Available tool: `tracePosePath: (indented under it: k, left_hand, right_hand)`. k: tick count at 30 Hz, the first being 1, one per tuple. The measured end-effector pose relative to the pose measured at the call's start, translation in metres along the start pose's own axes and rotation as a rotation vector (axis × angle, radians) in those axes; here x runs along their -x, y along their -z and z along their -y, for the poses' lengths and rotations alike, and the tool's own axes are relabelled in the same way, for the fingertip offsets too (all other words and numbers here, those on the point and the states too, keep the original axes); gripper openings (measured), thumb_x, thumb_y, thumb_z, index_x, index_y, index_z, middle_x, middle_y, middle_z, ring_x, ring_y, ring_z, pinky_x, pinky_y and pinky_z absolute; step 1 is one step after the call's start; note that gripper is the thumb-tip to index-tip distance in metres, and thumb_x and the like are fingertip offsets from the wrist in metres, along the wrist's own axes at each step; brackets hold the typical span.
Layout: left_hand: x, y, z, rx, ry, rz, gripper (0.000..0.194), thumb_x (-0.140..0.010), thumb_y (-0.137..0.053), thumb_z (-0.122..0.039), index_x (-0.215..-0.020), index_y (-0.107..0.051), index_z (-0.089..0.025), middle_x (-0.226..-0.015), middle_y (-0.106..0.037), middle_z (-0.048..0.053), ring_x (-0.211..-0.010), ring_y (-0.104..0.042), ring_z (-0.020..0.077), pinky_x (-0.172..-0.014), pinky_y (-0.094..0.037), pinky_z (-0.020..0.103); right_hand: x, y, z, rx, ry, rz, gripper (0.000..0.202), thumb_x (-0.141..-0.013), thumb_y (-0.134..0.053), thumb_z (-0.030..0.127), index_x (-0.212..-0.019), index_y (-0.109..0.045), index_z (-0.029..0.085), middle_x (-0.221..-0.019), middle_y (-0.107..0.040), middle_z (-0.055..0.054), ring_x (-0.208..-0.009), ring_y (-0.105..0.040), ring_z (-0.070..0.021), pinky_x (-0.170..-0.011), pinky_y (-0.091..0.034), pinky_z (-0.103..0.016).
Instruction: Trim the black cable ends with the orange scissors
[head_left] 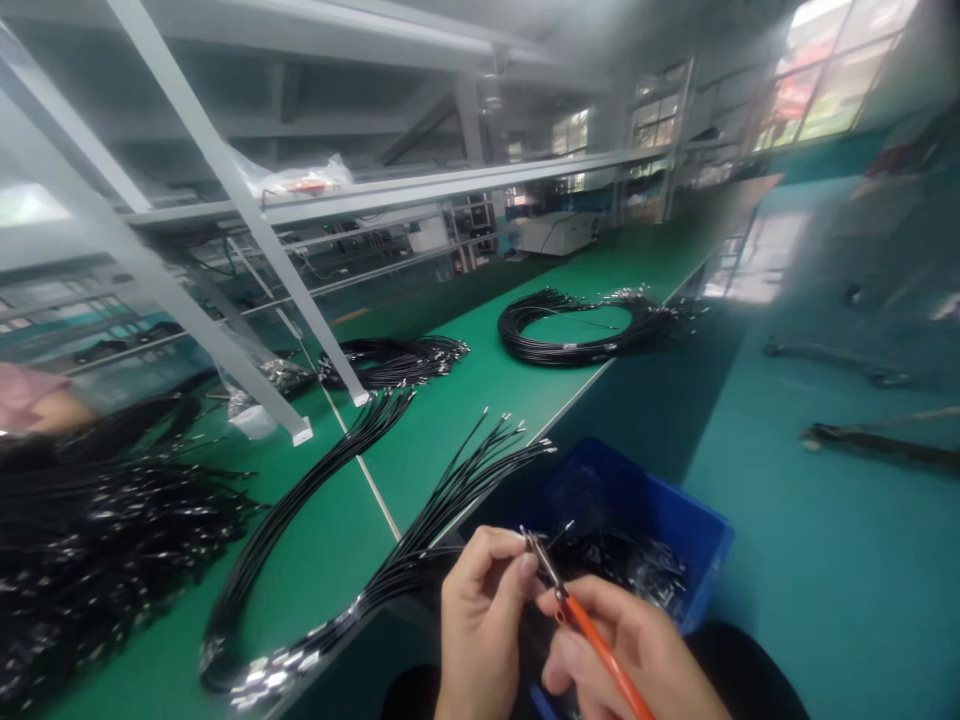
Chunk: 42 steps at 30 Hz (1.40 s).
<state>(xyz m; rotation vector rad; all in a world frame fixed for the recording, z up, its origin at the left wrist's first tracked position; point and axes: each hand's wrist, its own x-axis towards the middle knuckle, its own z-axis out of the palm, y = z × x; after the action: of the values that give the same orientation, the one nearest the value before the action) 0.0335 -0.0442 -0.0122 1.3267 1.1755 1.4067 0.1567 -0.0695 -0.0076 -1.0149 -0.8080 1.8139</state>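
My left hand (484, 615) is closed in a pinch in front of the table edge, on what looks like the end of a black cable (431, 560). My right hand (626, 645) grips a pair of pliers with orange handles (600, 640) and slim dark jaws. The tips of the pliers meet the cable end at my left fingertips; the exact contact is too small to make out. From behind my left hand, a looped bundle of black cables (259, 545) with bright metal ends curves across the green table (420, 460).
Below my hands stands a blue bin (705, 545) holding dark pieces. Coiled cables (559, 350) and another cable bundle (390, 360) lie farther along. A large cable pile (97, 540) covers the left side. White shelf posts (247, 200) rise from the table. Another person's arm (45, 400) shows far left.
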Motion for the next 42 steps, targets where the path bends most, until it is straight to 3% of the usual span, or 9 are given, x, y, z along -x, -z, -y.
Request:
tracePosePath:
  k: [6, 18, 23, 29, 31, 35, 42]
  left_hand:
    - [-0.001, -0.004, -0.001, -0.133, -0.1, -0.02, 0.007, -0.077, -0.062, -0.017, -0.071, -0.065, -0.019, -0.07, -0.058, 0.0, -0.066, -0.054, 0.0144, -0.061, -0.044, 0.022]
    - [-0.003, -0.004, 0.004, -0.209, -0.026, 0.025, 0.008, -0.08, -0.059, -0.022, -0.073, -0.062, -0.018, -0.069, -0.055, 0.0, -0.058, -0.052, 0.0135, -0.055, -0.043, 0.022]
    - [-0.004, -0.003, 0.003, -0.266, -0.024, 0.037, 0.009, -0.08, -0.059, -0.022, -0.073, -0.063, -0.018, -0.066, -0.054, 0.0, -0.058, -0.05, 0.0134, -0.055, -0.042, 0.022]
    - [-0.005, -0.004, 0.001, -0.235, 0.015, 0.011, 0.008, -0.079, -0.059, -0.023, -0.075, -0.063, -0.018, -0.065, -0.055, -0.001, -0.056, -0.052, 0.0133, -0.054, -0.043, 0.022]
    - [-0.005, -0.005, 0.002, -0.225, 0.028, -0.006, 0.007, -0.079, -0.06, -0.024, -0.076, -0.062, -0.018, -0.064, -0.055, -0.001, -0.055, -0.052, 0.0132, -0.053, -0.043, 0.022]
    - [-0.004, -0.006, 0.003, -0.223, 0.015, -0.015, 0.008, -0.079, -0.059, -0.024, -0.075, -0.061, -0.018, -0.065, -0.055, -0.001, -0.056, -0.053, 0.0136, -0.054, -0.044, 0.023]
    - [-0.003, -0.007, 0.004, -0.293, -0.061, 0.003, 0.008, -0.079, -0.058, -0.018, -0.072, -0.062, -0.019, -0.068, -0.059, 0.0, -0.061, -0.056, 0.0146, -0.056, -0.045, 0.022]
  right_hand:
    - [-0.006, 0.005, -0.008, 0.048, 0.031, -0.044, 0.025, -0.066, -0.072, 0.027, -0.083, -0.058, 0.014, -0.056, -0.061, -0.001, -0.036, -0.032, -0.0041, -0.035, -0.02, -0.017]
    - [-0.009, 0.008, -0.005, 0.134, 0.01, -0.096, 0.024, -0.064, -0.071, 0.027, -0.083, -0.063, 0.015, -0.056, -0.064, -0.001, -0.033, -0.041, -0.0069, -0.034, -0.023, -0.019]
    - [-0.009, 0.007, -0.002, 0.127, 0.023, -0.103, 0.019, -0.062, -0.07, 0.023, -0.077, -0.061, 0.015, -0.054, -0.063, 0.0, -0.043, -0.052, -0.0108, -0.037, -0.027, -0.017]
    - [-0.003, 0.014, 0.005, 0.083, -0.008, -0.02, 0.028, -0.067, -0.07, 0.037, -0.081, -0.057, 0.016, -0.052, -0.059, 0.001, -0.031, -0.033, -0.0039, -0.032, -0.018, -0.016]
    - [-0.001, 0.017, 0.005, 0.05, 0.004, 0.011, 0.034, -0.065, -0.071, 0.042, -0.081, -0.057, 0.015, -0.052, -0.059, 0.0, -0.031, -0.033, -0.0036, -0.032, -0.016, -0.016]
    - [-0.001, 0.019, 0.003, 0.071, -0.029, 0.049, 0.03, -0.063, -0.073, 0.037, -0.074, -0.057, 0.015, -0.049, -0.058, -0.001, -0.034, -0.035, -0.0034, -0.035, -0.019, -0.015]
    - [-0.008, 0.023, -0.001, 0.057, -0.007, 0.114, 0.039, -0.067, -0.073, 0.045, -0.083, -0.057, 0.013, -0.054, -0.061, -0.002, -0.031, -0.035, -0.0031, -0.029, -0.017, -0.015]
